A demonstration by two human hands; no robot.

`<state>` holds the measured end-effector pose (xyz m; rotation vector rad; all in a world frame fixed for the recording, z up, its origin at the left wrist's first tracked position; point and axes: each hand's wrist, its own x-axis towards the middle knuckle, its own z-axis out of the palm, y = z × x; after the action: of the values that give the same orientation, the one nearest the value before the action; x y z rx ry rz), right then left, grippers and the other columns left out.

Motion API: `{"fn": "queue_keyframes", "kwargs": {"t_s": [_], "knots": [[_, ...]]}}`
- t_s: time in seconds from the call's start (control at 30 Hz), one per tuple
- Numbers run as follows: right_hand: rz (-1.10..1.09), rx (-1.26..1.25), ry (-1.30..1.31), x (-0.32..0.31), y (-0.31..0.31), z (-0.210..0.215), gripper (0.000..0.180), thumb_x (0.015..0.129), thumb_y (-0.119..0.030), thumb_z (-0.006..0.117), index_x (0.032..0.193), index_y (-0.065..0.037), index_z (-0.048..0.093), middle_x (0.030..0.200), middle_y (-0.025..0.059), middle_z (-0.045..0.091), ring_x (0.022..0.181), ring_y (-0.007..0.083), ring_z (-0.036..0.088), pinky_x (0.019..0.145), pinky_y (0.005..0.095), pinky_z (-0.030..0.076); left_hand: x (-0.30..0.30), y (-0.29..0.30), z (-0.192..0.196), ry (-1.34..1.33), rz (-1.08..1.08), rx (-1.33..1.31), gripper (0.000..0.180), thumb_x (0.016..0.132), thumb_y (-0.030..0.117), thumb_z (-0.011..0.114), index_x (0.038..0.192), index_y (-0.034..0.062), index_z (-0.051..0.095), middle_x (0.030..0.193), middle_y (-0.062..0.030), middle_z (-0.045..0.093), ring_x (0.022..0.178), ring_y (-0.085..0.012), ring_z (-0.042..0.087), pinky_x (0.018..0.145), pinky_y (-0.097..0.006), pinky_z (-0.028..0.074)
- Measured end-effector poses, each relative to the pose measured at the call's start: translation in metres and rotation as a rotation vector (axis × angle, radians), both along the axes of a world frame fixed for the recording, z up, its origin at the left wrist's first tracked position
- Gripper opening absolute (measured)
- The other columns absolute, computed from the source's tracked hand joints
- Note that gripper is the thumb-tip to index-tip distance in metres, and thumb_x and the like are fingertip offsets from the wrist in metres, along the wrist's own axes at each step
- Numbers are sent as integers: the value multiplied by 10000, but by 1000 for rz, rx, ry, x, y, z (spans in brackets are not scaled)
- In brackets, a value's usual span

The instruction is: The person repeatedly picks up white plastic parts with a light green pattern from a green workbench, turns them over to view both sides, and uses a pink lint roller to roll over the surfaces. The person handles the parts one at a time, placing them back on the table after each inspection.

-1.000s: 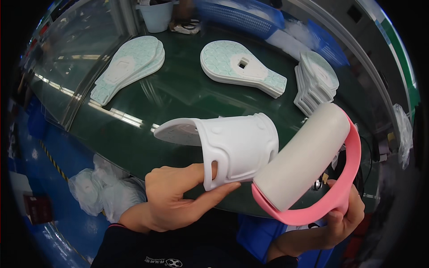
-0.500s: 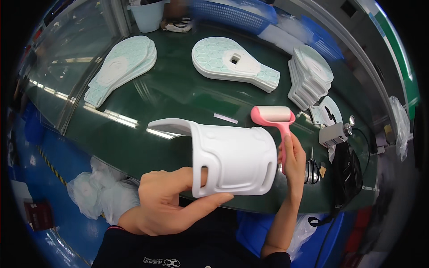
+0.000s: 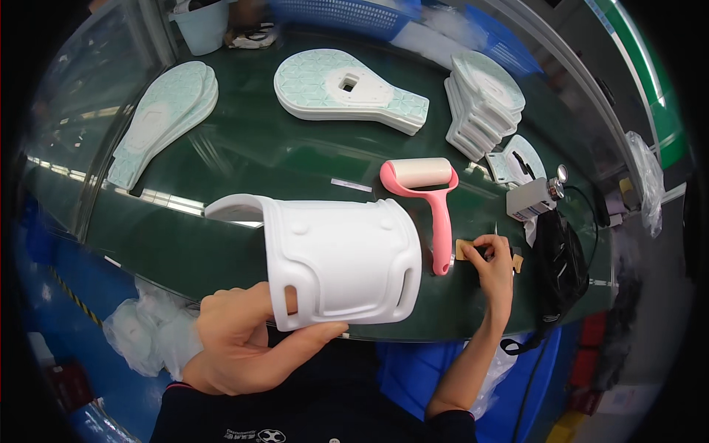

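Note:
In front of me my left hand (image 3: 247,336) grips a white curved plastic shell (image 3: 343,269) by its lower left edge. My fingers pass behind it and show through a slot, with the thumb along the bottom. To the right, my right hand (image 3: 493,269) pinches a small tan piece (image 3: 464,249) low over the table; whether it is paper or something else I cannot make out. Between the shell and that hand lies a pink-handled sticky roller (image 3: 439,225) with a white roll, which neither hand touches. Another tan scrap (image 3: 518,263) lies just beyond the right fingers.
On the green table (image 3: 244,162) lie teal-patterned paddle-shaped panels (image 3: 166,118), a second stack (image 3: 314,85) and nested white parts (image 3: 487,103). At the right stand a white bottle (image 3: 528,201) and a black bag (image 3: 563,262). Blue baskets (image 3: 347,13) line the back.
My right hand has let go of the roller, which now lies on the table, and has moved to pinch the tan piece. The left hand still grips the shell.

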<state>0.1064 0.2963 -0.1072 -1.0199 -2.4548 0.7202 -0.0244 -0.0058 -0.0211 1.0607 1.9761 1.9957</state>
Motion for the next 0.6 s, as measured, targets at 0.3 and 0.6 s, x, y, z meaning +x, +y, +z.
{"fn": "queue_keyframes", "kwargs": {"t_s": [0.3,0.6], "knots": [[270,-429,853,-16,-128,103,152,873,-34,381,984,-9,281,732,180,559,520,176,547,467,258,447,0,1,1,85,-43,-18,195,649,26,725,802,-37,622,654,-101,637,545,-152,632,470,-198,450],[551,-466,989,-47,-180,103,260,599,76,647,787,-16,493,635,68,523,511,99,477,497,174,366,5,2,4,17,-58,-12,189,651,24,715,825,0,645,669,-91,633,548,-170,625,473,-219,457]]}}
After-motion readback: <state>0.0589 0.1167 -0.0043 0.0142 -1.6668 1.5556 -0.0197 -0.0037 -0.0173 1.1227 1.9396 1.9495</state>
